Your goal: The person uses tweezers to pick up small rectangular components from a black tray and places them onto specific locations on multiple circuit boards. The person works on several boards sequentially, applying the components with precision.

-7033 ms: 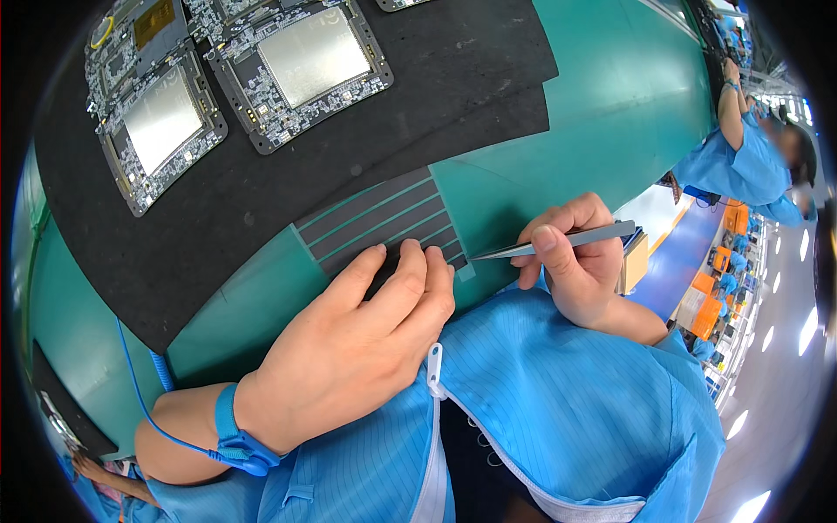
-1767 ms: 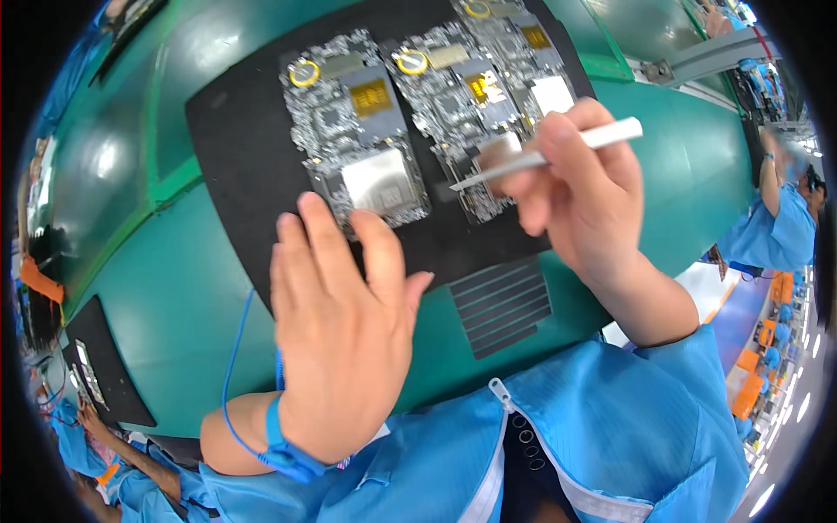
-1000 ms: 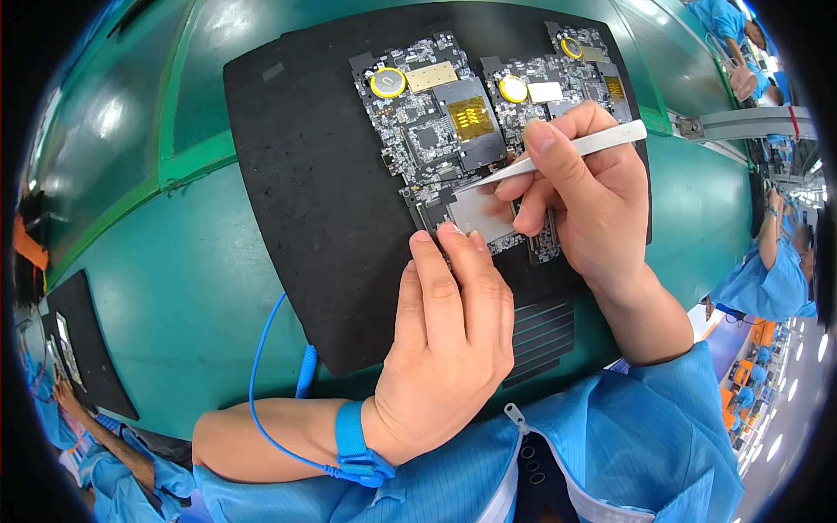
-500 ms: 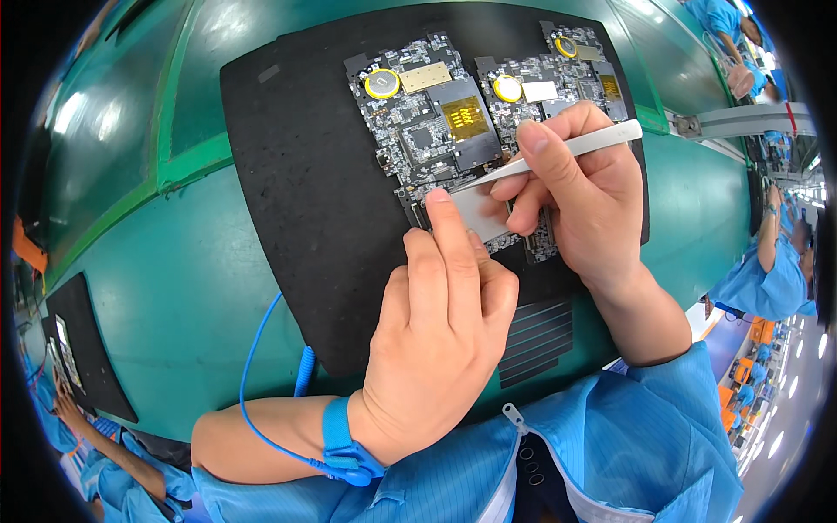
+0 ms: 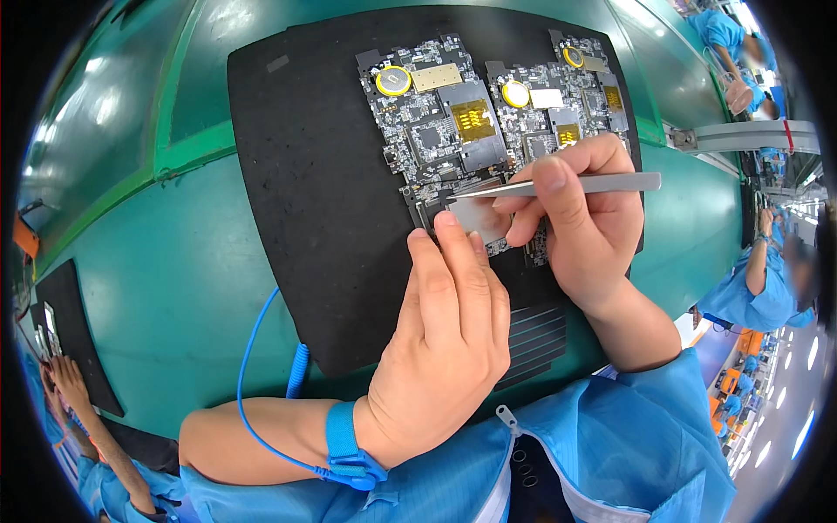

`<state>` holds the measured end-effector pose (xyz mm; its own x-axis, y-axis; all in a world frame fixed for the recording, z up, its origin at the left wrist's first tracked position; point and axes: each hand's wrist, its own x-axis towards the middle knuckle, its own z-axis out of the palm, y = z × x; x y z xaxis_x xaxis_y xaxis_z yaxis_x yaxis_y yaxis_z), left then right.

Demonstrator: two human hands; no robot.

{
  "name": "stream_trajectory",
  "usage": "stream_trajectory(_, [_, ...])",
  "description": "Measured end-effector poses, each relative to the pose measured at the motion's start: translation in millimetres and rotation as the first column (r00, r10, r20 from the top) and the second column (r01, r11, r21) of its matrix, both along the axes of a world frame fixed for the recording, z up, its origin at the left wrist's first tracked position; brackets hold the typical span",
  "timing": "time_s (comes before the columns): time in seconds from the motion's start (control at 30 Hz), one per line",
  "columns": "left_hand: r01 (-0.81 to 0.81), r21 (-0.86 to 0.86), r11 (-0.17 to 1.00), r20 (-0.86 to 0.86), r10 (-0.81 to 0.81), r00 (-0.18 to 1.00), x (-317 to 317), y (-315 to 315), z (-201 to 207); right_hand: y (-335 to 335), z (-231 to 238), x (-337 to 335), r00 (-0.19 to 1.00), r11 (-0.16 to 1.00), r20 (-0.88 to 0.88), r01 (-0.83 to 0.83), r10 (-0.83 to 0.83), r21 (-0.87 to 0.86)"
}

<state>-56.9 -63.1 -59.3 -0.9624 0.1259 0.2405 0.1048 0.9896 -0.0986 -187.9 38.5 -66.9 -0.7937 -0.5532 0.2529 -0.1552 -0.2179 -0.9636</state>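
Observation:
My right hand (image 5: 595,231) holds metal tweezers (image 5: 623,183) in a pinch. Their tips lie over the lower part of a black circuit board (image 5: 427,135), beside a smooth silver plate (image 5: 478,218). Stretched out, the fingers of my left hand (image 5: 440,344) rest at that board's lower edge, close to the tweezer tips; the thumb is mostly hidden. The board carries a yellow-rimmed coin cell (image 5: 393,81) and a patch of amber tape (image 5: 472,120). Just right of it, a second similar board (image 5: 515,122) is partly covered by my right hand.
Another board (image 5: 597,87) lies at the far right of the black mat (image 5: 305,192), on a green table (image 5: 192,288). A blue cord (image 5: 241,375) runs to my left wrist strap (image 5: 342,431). Black slats (image 5: 536,340) lie nearby. Co-workers in blue sit left and right.
The tweezers have swung from a steep slant to nearly level, and my right hand has dropped slightly. My left fingertips have drawn back a little toward me. The view has shifted slightly.

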Motion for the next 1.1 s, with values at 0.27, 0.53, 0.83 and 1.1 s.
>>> stream_trajectory(0.27, [0.009, -0.039, 0.999, 0.029, -0.007, 1.0, 0.3, -0.3, 2.9, 0.9, -3.5, 3.0, 0.977, 0.998, -0.213, -0.003, 0.017, 0.066])
stream_trajectory(0.53, [0.016, -0.048, 0.999, -0.002, -0.016, 1.0, 1.5, -2.2, -1.0, 5.5, -7.1, 8.5, 0.853, 0.971, -0.521, 0.097, 0.032, 0.219])
stream_trajectory(0.83, [0.075, 0.103, 0.992, -0.022, -0.073, 0.997, -8.4, -9.2, 0.9, 34.9, 23.8, -12.8, 0.978, 0.968, 0.019, 0.209, -0.209, -0.137])
stream_trajectory(1.1, [0.127, 0.465, 0.876, -0.149, -0.064, 0.987, 11.5, -45.9, 38.8, 141.2, 26.4, -64.6, 0.9, 0.829, 0.022, 0.391, -0.435, 0.4])
